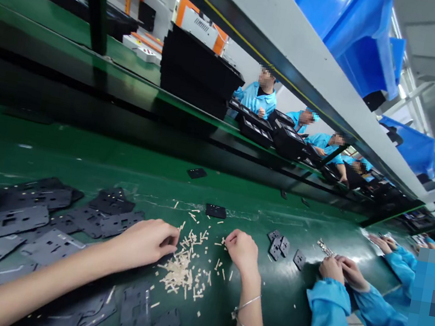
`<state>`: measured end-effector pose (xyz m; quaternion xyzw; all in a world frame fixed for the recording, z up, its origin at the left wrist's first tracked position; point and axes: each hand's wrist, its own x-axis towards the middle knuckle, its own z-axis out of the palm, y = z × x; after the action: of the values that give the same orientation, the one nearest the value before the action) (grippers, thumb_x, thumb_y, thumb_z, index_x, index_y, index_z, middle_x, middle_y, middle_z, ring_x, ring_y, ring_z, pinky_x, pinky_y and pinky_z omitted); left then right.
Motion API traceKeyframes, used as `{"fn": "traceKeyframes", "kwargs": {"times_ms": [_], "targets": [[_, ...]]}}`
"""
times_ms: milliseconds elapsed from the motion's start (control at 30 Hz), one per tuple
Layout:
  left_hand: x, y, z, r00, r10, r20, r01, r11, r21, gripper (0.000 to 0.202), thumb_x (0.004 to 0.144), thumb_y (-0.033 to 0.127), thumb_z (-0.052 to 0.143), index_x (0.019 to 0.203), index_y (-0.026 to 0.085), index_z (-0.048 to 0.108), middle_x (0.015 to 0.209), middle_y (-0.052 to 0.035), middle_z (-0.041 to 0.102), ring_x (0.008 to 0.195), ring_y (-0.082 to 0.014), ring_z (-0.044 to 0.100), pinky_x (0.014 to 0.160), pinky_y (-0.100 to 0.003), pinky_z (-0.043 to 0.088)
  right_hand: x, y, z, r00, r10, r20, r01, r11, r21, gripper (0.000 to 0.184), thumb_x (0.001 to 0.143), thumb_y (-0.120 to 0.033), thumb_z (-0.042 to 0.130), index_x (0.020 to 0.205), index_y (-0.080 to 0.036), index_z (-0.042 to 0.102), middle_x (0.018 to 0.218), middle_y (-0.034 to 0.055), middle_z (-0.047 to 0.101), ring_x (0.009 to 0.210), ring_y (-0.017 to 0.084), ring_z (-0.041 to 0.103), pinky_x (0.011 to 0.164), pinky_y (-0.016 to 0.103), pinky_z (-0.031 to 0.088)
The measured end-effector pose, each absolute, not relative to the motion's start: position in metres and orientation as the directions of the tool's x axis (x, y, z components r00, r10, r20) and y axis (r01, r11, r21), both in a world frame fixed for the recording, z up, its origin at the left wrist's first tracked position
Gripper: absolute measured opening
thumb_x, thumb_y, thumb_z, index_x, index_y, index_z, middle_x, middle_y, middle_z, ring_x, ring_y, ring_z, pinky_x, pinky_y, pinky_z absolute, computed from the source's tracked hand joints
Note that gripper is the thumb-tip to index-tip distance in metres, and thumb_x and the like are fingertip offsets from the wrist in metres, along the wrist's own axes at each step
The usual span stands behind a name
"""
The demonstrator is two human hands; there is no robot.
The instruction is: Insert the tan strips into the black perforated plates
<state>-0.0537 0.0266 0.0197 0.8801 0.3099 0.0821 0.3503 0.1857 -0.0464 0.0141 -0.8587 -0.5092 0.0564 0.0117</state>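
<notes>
A loose pile of small pale strips [178,272] lies on the green bench top, with single strips scattered around it. At the pile's left edge is my left hand [156,241], its fingers curled together; a pale strip shows by the fingertips, but whether it is held I cannot tell. My right hand [242,249] is on the other side of the pile, closed in a pinch with a tiny pale bit at its tips, too small to make out. Several flat dark plates with cut-outs [9,223] lie overlapping under and beyond my left forearm. Two more plates [135,310] lie below the pile.
A small black plate [215,211] lies behind the pile. Small grey plates [277,245] lie right of my right hand. A co-worker's hands [343,270] work close by on the right. Black trays [199,71] stand stacked on the raised shelf beyond the bench.
</notes>
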Motion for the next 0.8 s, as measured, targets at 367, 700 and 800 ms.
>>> {"fn": "traceKeyframes", "kwargs": {"times_ms": [367,700,800], "targets": [[-0.054,0.022,0.008,0.798,0.599,-0.060,0.484,-0.580,0.655,0.027,0.078,0.031,0.049,0.054,0.019,0.053,0.053,-0.0015,0.055,0.050,-0.0169,0.048,0.049,-0.025,0.024,0.185,-0.047,0.012,0.484,0.875,-0.028,0.874,-0.484,-0.037,0.009,0.076,-0.021,0.053,0.070,-0.023,0.059,0.074,0.0003,0.067,0.070,0.015,0.061,0.054,0.022,0.030],[0.039,0.120,0.015,0.468,0.860,0.206,0.744,-0.509,0.433,0.035,0.081,0.029,0.043,0.113,0.015,0.047,0.121,-0.0152,0.048,0.113,-0.0293,0.042,0.088,-0.037,0.036,0.141,-0.055,0.023,0.394,0.916,0.077,0.916,-0.385,-0.111,0.007,0.079,-0.019,0.049,0.078,-0.020,0.057,0.082,0.0059,0.064,0.080,0.020,0.060,0.060,0.026,0.038],[0.074,0.154,0.011,0.438,0.890,0.128,0.799,-0.451,0.397,0.042,0.078,0.033,0.046,0.107,0.003,0.051,0.113,-0.0280,0.049,0.108,-0.0423,0.042,0.079,-0.048,0.039,0.133,-0.059,0.026,0.292,0.956,0.014,0.944,-0.285,-0.167,0.008,0.073,-0.017,0.053,0.080,-0.016,0.058,0.080,0.0090,0.065,0.077,0.023,0.061,0.058,0.028,0.040]]}}
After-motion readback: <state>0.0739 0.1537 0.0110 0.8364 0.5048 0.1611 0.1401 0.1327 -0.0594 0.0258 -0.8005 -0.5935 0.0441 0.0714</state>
